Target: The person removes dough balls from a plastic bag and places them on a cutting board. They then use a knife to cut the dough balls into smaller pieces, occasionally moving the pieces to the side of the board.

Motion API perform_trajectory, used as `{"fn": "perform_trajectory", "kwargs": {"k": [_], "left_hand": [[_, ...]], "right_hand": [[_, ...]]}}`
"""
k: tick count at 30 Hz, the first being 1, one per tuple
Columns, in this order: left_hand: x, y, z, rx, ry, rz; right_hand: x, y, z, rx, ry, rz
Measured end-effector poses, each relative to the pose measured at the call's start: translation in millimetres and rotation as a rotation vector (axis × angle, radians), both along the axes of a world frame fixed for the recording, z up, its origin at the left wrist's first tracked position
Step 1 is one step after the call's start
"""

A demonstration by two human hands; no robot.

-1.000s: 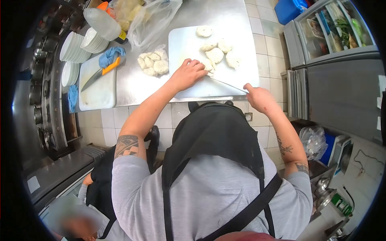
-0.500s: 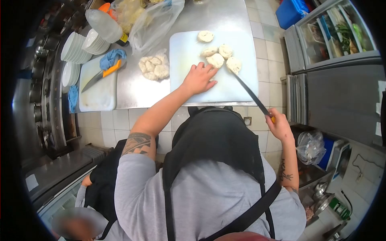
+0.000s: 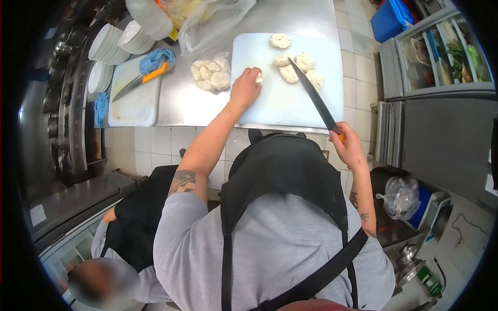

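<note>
My right hand (image 3: 348, 147) is closed round the orange handle of a long dark-bladed knife (image 3: 317, 101). The blade slants up and left across the white cutting board (image 3: 254, 111), its tip over a cluster of pale dough balls (image 3: 289, 74). A single dough ball (image 3: 280, 41) sits apart near the board's far edge. At the board's left side, my left hand (image 3: 245, 89) has its fingers curled round a small pale dough piece (image 3: 259, 79), most of it hidden. Just left of the board lies a clear bag of dough pieces (image 3: 211, 74).
A second board (image 3: 132, 106) at the left carries an orange-handled knife (image 3: 142, 79) and a blue cloth (image 3: 156, 60). Stacked white bowls (image 3: 106, 46) and a clear plastic bag (image 3: 212, 23) stand behind. Another person (image 3: 140, 223) is close at my left.
My left hand has moved left, away from the dough balls, and its fingers have closed round a small dough piece. The knife tip has shifted left over the cluster. The view has shifted slightly.
</note>
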State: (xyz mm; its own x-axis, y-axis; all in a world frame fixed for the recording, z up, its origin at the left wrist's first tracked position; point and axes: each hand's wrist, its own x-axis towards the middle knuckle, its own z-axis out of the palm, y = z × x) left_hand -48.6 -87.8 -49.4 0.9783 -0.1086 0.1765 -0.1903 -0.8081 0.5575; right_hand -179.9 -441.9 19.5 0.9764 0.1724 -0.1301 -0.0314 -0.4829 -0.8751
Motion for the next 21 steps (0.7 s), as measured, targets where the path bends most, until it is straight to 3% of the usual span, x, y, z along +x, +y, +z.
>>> {"fn": "perform_trajectory", "kwargs": {"k": [3, 6, 8, 12, 15, 18, 21], "left_hand": [[19.6, 6.9, 10.7, -0.321, 0.093, 0.227], [78.0, 40.0, 19.8, -0.974, 0.463, 0.439], [129.1, 75.1, 35.8, -1.259, 0.603, 0.581], [249.5, 166.6, 28.2, -1.574, 0.667, 0.595], [243.4, 174.0, 49.6, -1.858, 0.496, 0.615], [234.7, 162.6, 53.4, -1.835, 0.525, 0.814], [242.3, 133.7, 37.7, -1.365, 0.254, 0.841]], "right_hand": [[4.2, -1.9, -3.5, 0.019, -0.009, -0.025], [1.8, -0.7, -0.3, 0.027, -0.009, -0.063], [-3.8, 0.0, -0.6, 0.024, 0.017, -0.101], [-22.1, 4.4, 6.2, 0.067, 0.091, -0.184], [-36.9, 8.5, 6.1, 0.084, 0.143, -0.253], [-44.2, 8.1, 9.2, 0.036, 0.131, -0.288], [-50.4, 11.2, 9.8, 0.041, 0.115, -0.288]]}}
